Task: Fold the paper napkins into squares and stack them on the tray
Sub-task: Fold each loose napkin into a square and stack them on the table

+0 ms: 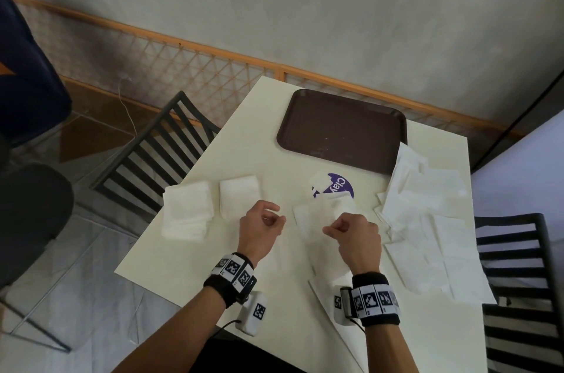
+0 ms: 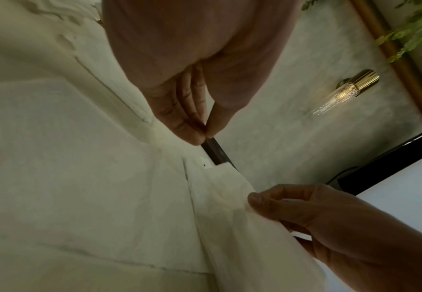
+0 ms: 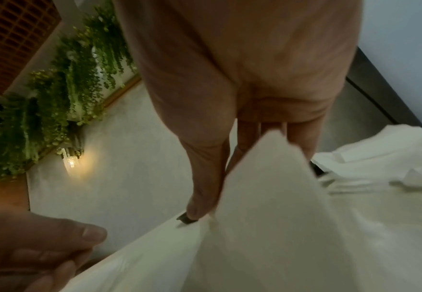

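Note:
A white paper napkin point(image 1: 314, 217) hangs between both hands above the cream table point(image 1: 274, 134). My left hand point(image 1: 276, 218) pinches one edge between thumb and forefinger; the left wrist view shows this pinch point(image 2: 205, 136) with creases running out from it. At the other edge my right hand point(image 1: 331, 227) grips the napkin point(image 3: 267, 197), thumb in front and fingers behind. The brown tray point(image 1: 341, 128) sits at the far side with nothing on it. Two stacks of folded napkins point(image 1: 187, 211) point(image 1: 239, 198) lie left of my hands.
A loose pile of unfolded napkins point(image 1: 427, 204) spreads along the table's right side, down to the near edge. A purple round sticker point(image 1: 335, 186) lies beyond the hands. Black slatted chairs stand at the left point(image 1: 158, 150) and right point(image 1: 518, 281).

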